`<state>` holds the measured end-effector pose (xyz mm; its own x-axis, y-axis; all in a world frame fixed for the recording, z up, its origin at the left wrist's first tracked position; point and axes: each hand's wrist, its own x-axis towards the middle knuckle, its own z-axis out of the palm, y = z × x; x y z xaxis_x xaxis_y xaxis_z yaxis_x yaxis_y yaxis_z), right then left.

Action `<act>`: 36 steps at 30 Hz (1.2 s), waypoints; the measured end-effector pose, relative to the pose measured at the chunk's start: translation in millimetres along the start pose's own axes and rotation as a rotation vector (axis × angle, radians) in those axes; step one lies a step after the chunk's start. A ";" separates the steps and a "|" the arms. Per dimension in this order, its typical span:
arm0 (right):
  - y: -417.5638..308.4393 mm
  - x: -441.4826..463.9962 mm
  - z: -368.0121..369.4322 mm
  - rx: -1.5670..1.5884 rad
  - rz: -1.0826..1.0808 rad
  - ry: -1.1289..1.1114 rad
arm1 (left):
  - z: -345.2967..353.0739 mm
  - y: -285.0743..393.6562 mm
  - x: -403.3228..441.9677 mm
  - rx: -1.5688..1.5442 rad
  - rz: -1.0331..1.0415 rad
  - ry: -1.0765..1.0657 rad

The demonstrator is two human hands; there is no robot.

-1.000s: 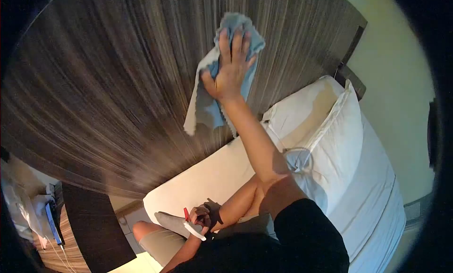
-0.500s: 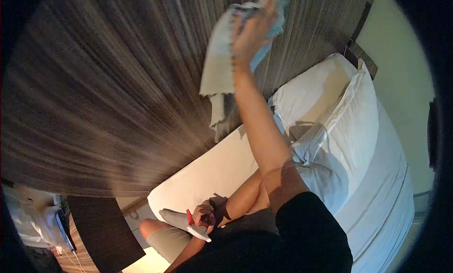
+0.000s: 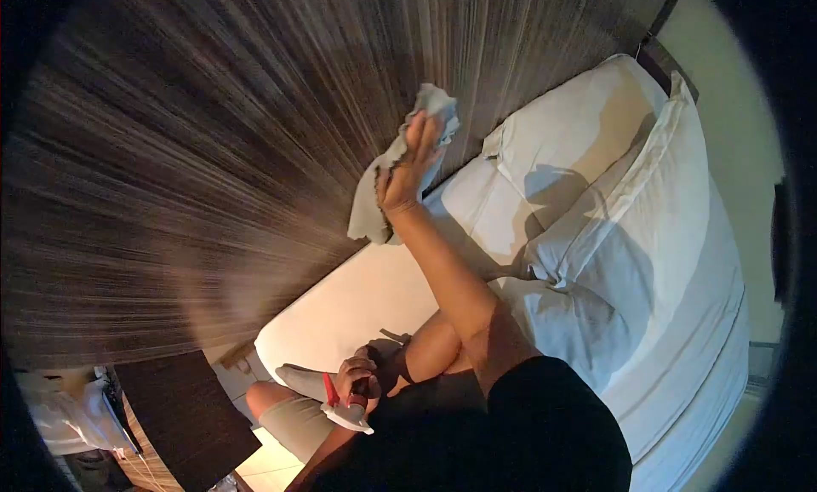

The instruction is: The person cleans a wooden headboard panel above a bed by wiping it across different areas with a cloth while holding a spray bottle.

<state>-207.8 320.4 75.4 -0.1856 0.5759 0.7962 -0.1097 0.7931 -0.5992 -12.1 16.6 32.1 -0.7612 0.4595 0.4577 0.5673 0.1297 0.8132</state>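
Observation:
My right hand (image 3: 410, 170) presses a light grey-blue cloth (image 3: 368, 209) against the dark, wood-grained headboard panel (image 3: 255, 109). Its fingers lie over the cloth, whose lower part hangs loose at the left of the wrist. Low in the view, my left hand (image 3: 356, 380) is wrapped round a spray bottle with a red trigger and a white spray head (image 3: 347, 418). The bottle's body is mostly hidden by the fingers and the dark clothing.
My legs are folded on a white mattress (image 3: 340, 300). White pillows (image 3: 562, 109) and rumpled bedding (image 3: 681, 322) lie at the right. A dark bedside surface (image 3: 183, 415) stands at the lower left, beside plastic-wrapped items (image 3: 64, 415) and cables.
My right hand first moved up the panel, then came back down with the cloth, now close above the mattress edge. My left hand still holds the spray bottle in nearly the same place.

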 end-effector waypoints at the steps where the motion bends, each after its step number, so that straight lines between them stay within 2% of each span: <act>1: 15.4 -5.2 4.9 -0.003 0.005 -0.003 | 0.2 0.0 -0.8 0.000 0.000 0.003; 4: 42.2 -5.3 1.7 0.304 0.311 0.239 | 2.7 0.2 -3.5 0.008 0.002 0.007; 5: 42.6 -6.4 3.5 0.306 0.318 0.236 | 2.2 -0.1 -4.6 0.005 -0.001 0.006; 7: 42.9 -5.1 10.3 0.338 0.435 0.399 | 1.8 0.4 -5.7 -0.001 -0.006 0.004; 11: -3.4 -18.5 9.7 0.351 0.554 0.219 | 3.5 1.4 -4.6 -0.002 -0.008 0.000; 12: -15.6 -21.7 10.7 0.455 0.615 0.136 | 4.4 3.0 -2.8 0.001 -0.008 0.012; 13: -24.1 -21.1 8.0 0.457 0.617 0.139 | 4.4 3.9 -1.5 0.005 -0.006 0.025; 15: -37.9 -17.2 4.5 0.021 0.044 -0.018 | 3.8 4.0 -1.4 0.038 -0.013 0.010; 16: -38.8 -9.0 -1.7 0.036 0.040 -0.089 | 2.8 4.0 -2.4 0.070 -0.022 -0.002; 19: -7.9 -0.9 -3.1 0.034 0.007 -0.065 | 4.2 2.0 -3.8 0.007 -0.015 0.016; 21: 31.9 -13.0 10.5 0.032 0.034 0.001 | 0.6 -2.1 -9.0 -0.001 -0.024 0.016; 22: 60.6 -26.4 21.1 0.291 0.302 0.091 | 1.3 -2.2 -9.0 -0.009 -0.020 0.014; 24: 67.9 -29.1 21.4 0.553 0.564 0.188 | 2.6 -0.4 -6.5 -0.013 -0.017 0.010; 26: 63.9 -39.1 17.1 0.335 0.470 0.344 | 2.7 4.3 -2.1 -0.006 -0.011 0.005; 27: 55.9 -46.7 17.0 0.340 0.469 0.350 | 2.9 7.6 0.5 0.014 -0.019 0.004; 29: 34.6 -69.0 21.4 0.449 0.705 0.362 | 3.0 7.4 0.9 0.037 -0.025 0.005; 33: -18.8 -80.1 19.7 0.526 0.743 0.296 | 5.0 4.4 -3.1 0.008 -0.025 0.038; 35: -42.1 -74.9 13.4 0.417 0.724 0.011 | 6.0 4.5 -2.8 0.001 -0.031 0.045; 36: -50.4 -71.9 12.1 0.310 0.435 -0.070 | 6.6 3.5 -3.0 0.007 -0.027 0.051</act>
<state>-200.8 236.6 47.3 -0.3412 0.8151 0.4682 -0.2894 0.3828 -0.8773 -5.9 21.5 31.2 -0.7909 0.4107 0.4536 0.5486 0.1476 0.8230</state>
